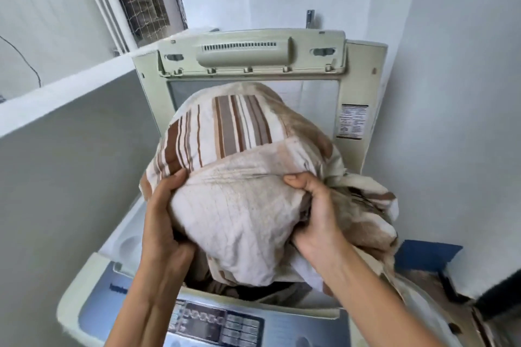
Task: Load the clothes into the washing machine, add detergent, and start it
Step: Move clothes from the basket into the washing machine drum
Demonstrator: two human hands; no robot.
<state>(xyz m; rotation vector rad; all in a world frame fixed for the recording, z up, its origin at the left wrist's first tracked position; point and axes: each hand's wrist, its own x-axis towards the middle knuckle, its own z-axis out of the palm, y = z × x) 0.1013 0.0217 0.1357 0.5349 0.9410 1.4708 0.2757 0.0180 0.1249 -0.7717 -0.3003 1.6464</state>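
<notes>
Top-loading washing machine (84, 307), cream plastic casing, lid (253, 51) raised upright against the rear wall so the tub mouth stands free for loading; underside of lid shows a slotted vent bar and a printed label. Bundle of striped cloth (239, 177) — soft, thick woven fabric, cream ground with brown, tan and grey bands, bunched into a rounded, wrinkled mass — held directly above the tub opening, its lower folds already hanging down into it, one tail spilling over the right rim. Left hand (166, 220) grips the bundle's left flank, fingers curled into the cloth and thumb pressed along its upper edge; right hand (315, 214) clenches a gathered fold on the opposite side. The two-sided hold appears meant to steady a bulky, limp load and steer it through the opening. Darker fabric lies within the tub beneath. Control panel (214, 321) — blue-grey, glossy, with a grid of small buttons — sits at the near edge, untouched. Blue object (423, 255) at right, partly hidden. No detergent identifiable in view. Judged stage: loading, with detergent and start still ahead.
</notes>
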